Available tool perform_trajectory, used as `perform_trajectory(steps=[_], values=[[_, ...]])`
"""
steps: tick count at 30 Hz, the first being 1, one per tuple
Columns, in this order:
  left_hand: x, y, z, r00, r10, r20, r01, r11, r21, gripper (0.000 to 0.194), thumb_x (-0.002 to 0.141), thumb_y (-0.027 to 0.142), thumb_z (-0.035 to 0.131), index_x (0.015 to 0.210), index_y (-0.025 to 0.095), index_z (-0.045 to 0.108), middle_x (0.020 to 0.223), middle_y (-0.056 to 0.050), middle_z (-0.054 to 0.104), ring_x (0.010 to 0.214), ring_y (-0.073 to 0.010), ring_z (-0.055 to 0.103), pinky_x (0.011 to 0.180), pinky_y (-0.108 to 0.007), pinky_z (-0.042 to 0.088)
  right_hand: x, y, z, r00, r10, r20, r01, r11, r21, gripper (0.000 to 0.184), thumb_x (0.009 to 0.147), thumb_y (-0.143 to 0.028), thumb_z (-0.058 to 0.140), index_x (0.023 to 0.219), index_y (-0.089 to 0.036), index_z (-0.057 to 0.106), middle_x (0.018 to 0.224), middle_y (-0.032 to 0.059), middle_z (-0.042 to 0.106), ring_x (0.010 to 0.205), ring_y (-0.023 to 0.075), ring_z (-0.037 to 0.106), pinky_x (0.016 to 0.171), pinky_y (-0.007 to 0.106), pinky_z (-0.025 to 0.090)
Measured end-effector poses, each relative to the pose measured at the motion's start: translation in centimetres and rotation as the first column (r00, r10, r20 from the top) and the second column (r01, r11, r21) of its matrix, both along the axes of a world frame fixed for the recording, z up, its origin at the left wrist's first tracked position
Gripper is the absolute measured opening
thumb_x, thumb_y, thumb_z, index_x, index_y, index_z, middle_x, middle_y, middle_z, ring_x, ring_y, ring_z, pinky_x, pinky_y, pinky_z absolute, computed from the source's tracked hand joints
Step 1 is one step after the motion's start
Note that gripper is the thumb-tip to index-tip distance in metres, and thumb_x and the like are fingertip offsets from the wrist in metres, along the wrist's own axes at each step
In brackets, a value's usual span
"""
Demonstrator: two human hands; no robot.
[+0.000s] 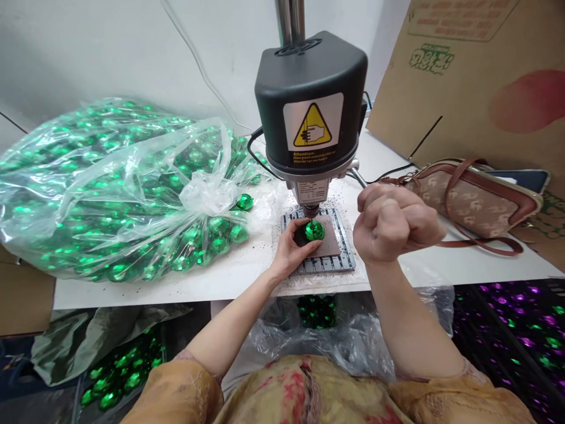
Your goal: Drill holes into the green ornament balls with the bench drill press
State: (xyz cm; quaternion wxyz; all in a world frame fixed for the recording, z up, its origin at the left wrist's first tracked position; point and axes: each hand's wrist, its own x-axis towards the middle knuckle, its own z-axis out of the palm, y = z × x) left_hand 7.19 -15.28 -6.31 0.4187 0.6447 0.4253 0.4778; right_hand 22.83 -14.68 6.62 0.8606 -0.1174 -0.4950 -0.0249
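Note:
My left hand [292, 252] is closed around a shiny green faceted ball [315, 230], thumb on the near side and fingers on the far side. The ball sits on a flat brownish board [332, 244] over the slotted metal base [348, 258] of a small drill press [311, 106]. Its chuck [311, 211] is right above the ball, and the bit appears to meet the ball's top. My right hand [392, 222] is in a fist around the end of the press's feed lever [358, 176], whose grip is hidden by the fingers.
A clear plastic bag [132, 188] full of green balls fills the table's left side, with a loose green ball [245, 202] beside it. On the right lie a patterned handbag [477, 197] and a large carton [468, 88]. Dark specks dot the white table [176, 291].

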Motion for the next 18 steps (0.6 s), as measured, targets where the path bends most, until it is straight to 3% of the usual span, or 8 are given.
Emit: perform_trajectory(steps=[4,6,7,9,13,15,18], values=[[0.1,-0.1,0.0,1.000,0.005,0.015,-0.004,1.000,-0.014,0.064,0.075,0.053,0.090,0.123,0.020,0.063,0.123,-0.011,0.074,0.114,-0.0270,0.072,0.103,-0.045,0.058,-0.3,-0.5,0.8,0.998,0.010,-0.057,-0.014,0.998,-0.058,0.056,0.088,-0.025,0.063,0.058,-0.017,0.016,0.045,-0.0062,0.021,0.039,0.0043,0.021,0.040,0.027,0.024],[0.1,0.0,0.1,1.000,0.014,0.002,-0.014,1.000,-0.025,0.063,0.076,0.050,0.090,0.124,0.021,0.063,0.124,-0.011,0.073,0.114,-0.0270,0.072,0.103,-0.045,0.059,-0.5,-0.7,2.6,0.996,0.012,-0.089,-0.023,0.992,-0.121,0.055,0.090,-0.024,0.061,0.058,-0.018,0.017,0.047,-0.0061,0.017,0.039,0.0043,0.022,0.041,0.027,0.022],[0.1,-0.1,0.3,1.000,0.027,-0.008,-0.027,0.999,-0.028,0.062,0.076,0.049,0.091,0.124,0.021,0.063,0.123,-0.011,0.074,0.114,-0.0269,0.072,0.102,-0.045,0.059,-0.5,-0.7,3.7,0.994,0.018,-0.106,-0.040,0.976,-0.213,0.053,0.090,-0.025,0.061,0.057,-0.019,0.020,0.048,-0.0060,0.017,0.040,0.0052,0.024,0.042,0.028,0.024],[0.2,-0.2,0.7,0.997,0.067,-0.030,-0.068,0.998,-0.018,0.058,0.077,0.046,0.090,0.122,0.021,0.064,0.119,-0.010,0.074,0.111,-0.0264,0.072,0.100,-0.044,0.059,-0.3,-0.7,5.9,0.990,0.006,-0.142,-0.052,0.944,-0.326,0.045,0.088,-0.022,0.062,0.057,-0.022,0.029,0.047,-0.0069,0.026,0.041,0.0066,0.031,0.044,0.030,0.024],[-0.1,-2.4,1.6,0.976,0.191,-0.102,-0.176,0.974,0.143,0.048,0.079,0.046,0.088,0.112,0.021,0.064,0.111,-0.009,0.073,0.108,-0.0268,0.072,0.095,-0.043,0.059,0.6,-0.3,8.6,0.977,0.209,-0.045,-0.208,0.882,-0.422,0.039,0.090,-0.024,0.063,0.062,-0.025,0.036,0.051,-0.0063,0.037,0.043,0.0078,0.033,0.044,0.030,0.027],[-0.4,-4.7,1.7,0.975,0.142,-0.173,-0.094,0.961,0.259,0.046,0.081,0.048,0.086,0.112,0.022,0.064,0.112,-0.010,0.073,0.108,-0.0273,0.072,0.092,-0.042,0.060,1.0,0.0,8.9,0.960,0.278,-0.041,-0.268,0.863,-0.428,0.035,0.091,-0.022,0.061,0.064,-0.025,0.039,0.053,-0.0057,0.041,0.043,0.0083,0.035,0.042,0.029,0.027],[-1.0,-8.6,1.2,0.912,-0.125,-0.390,0.275,0.892,0.359,0.045,0.086,0.050,0.082,0.119,0.025,0.065,0.117,-0.012,0.073,0.106,-0.0270,0.072,0.089,-0.041,0.060,1.4,0.8,8.7,0.963,0.267,-0.020,-0.253,0.883,-0.395,0.037,0.096,-0.027,0.057,0.063,-0.024,0.042,0.052,-0.0055,0.039,0.042,0.0074,0.038,0.040,0.028,0.026]])
